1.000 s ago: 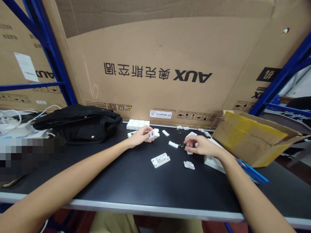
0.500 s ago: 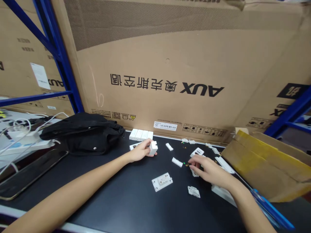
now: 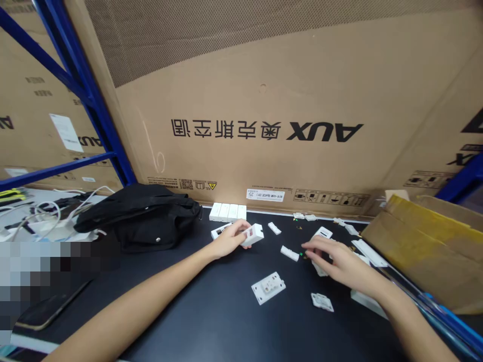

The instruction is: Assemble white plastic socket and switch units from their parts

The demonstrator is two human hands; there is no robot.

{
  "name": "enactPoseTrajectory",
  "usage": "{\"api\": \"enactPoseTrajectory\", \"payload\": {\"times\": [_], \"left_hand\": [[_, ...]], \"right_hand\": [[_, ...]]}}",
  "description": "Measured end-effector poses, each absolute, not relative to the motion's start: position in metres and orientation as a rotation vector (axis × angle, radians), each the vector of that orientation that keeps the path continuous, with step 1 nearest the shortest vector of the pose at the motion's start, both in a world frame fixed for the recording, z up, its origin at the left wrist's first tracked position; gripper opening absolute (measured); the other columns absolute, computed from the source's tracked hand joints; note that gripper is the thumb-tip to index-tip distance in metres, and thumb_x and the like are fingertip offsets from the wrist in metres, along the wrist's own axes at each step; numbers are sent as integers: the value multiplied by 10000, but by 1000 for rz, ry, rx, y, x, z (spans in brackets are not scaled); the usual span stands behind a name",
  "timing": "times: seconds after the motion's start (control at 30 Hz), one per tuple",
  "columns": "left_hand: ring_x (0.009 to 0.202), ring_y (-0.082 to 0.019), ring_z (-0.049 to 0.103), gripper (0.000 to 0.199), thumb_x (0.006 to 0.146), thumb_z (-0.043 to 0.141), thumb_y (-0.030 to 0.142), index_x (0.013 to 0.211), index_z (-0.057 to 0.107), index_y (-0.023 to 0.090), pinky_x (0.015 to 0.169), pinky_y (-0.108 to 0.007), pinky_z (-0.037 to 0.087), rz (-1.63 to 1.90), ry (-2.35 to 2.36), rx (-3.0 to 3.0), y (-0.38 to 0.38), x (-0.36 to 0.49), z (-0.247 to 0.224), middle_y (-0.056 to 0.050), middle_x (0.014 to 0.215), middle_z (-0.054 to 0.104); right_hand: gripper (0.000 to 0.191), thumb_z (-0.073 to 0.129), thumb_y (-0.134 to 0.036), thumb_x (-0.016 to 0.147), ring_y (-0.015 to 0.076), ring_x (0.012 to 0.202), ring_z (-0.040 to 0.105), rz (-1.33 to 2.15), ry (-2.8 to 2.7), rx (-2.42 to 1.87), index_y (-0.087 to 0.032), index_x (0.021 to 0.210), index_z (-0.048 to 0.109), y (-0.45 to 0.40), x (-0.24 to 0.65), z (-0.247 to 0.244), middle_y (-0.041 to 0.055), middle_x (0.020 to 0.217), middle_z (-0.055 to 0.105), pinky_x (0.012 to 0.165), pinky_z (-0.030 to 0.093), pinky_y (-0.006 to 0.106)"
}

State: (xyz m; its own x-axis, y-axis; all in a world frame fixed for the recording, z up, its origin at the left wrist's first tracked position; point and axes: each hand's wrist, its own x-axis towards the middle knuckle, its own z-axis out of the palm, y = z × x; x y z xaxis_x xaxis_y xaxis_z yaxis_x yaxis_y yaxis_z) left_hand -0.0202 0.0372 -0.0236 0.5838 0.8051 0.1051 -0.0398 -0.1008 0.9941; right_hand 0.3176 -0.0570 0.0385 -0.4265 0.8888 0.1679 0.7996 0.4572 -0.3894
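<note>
Big cardboard carton [image 3: 264, 100] fills 12 o'clock, its AUX print upside down, with blue steel shelving uprights [image 3: 83, 100] at 10 o'clock. Black-topped workbench [image 3: 196, 317] runs across the view. A folded cardboard flap [image 3: 422, 251] with yellow tape sits at 3 o'clock, and a black fabric bag [image 3: 143, 218] at 10 o'clock. Beyond the bag, white cables [image 3: 49, 216] tangle; a pixelated patch [image 3: 41, 281] hides the bench's near-left area.

Left hand [image 3: 228, 240] is closed around a white socket housing [image 3: 253, 235], gripping its near end. The housing lies roughly level, long axis running toward 2 o'clock, its far end free of the fingers; the part inside the palm is hidden.

Right hand [image 3: 337, 259] reaches toward 10 o'clock, fingers loosely curled and low over the bench. A white plastic piece [image 3: 320, 269] lies partly under it. Cannot tell whether the hand grips anything.

Four white modules [image 3: 228, 212] stand in a row against the carton at 12 o'clock. A white socket faceplate [image 3: 268, 287] lies between the hands, nearer the body. A white bar-shaped part [image 3: 289, 253] lies just beyond the right fingertips, beside a tiny green speck [image 3: 301, 254], too small to identify.
</note>
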Motion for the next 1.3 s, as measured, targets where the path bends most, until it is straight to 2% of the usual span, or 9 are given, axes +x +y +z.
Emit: {"api": "enactPoseTrajectory", "payload": {"times": [0.27,0.47,0.6,0.73,0.83,0.9,0.97,1.13,1.3], "left_hand": [[795,-172,721,433,902,704,565,1063,562,189,728,-313,579,805,714,1557,38,-19,-23,-34,983,658],[792,-183,741,467,905,700,610,1056,569,187,741,-319,592,787,718,1617,36,-15,-20,-37,929,693],[781,-186,746,411,934,682,565,1043,583,181,733,-306,585,783,744,1670,34,-14,-22,-33,854,704],[760,-162,733,300,960,663,461,1032,590,179,730,-285,569,780,818,1730,33,-11,-20,-37,861,717],[737,-157,711,219,957,647,381,1029,597,180,727,-283,554,749,879,1811,32,-6,-15,-20,812,713],[705,-163,683,196,951,633,368,1011,622,181,697,-279,524,732,941,1887,32,-1,-11,-5,755,691],[725,-177,663,193,925,649,376,968,645,188,695,-284,493,740,1021,1972,31,4,-8,-10,781,695],[785,-210,646,209,879,683,411,934,665,210,705,-295,449,717,1113,2162,23,5,-8,-11,836,704],[805,-213,665,254,958,602,459,1034,676,227,728,-299,450,660,1059,2299,18,-1,-6,-8,877,723]], "right_hand": [[286,500,-391,1050,231,778,685,145,-2291,-1380,-225,1090,730,-39,332,12,72,894,727,790,534,419],[240,519,-339,1033,217,738,670,109,-2347,-1363,-238,1055,736,-38,333,10,55,857,724,780,513,409],[266,494,-355,1044,220,800,676,108,-2362,-1356,-224,1063,726,-40,330,19,77,910,736,809,518,399],[282,486,-369,1044,211,826,686,140,-2399,-1357,-215,1052,722,-36,312,34,86,966,748,806,514,367],[247,526,-347,1012,204,762,676,171,-2461,-1378,-219,976,735,-27,291,44,68,926,757,745,492,344],[232,549,-333,987,214,748,671,172,-2484,-1406,-216,935,743,-20,277,49,65,881,755,713,470,337],[241,557,-344,978,223,740,667,173,-2491,-1434,-213,916,749,-15,266,50,65,852,755,695,453,336],[269,508,-258,966,240,850,688,186,-2470,-1443,-194,1065,750,-22,254,43,95,998,775,782,486,357],[276,556,-300,968,240,903,704,256,-2455,-1395,-213,1167,726,-35,266,36,94,1058,774,837,537,373]]}}
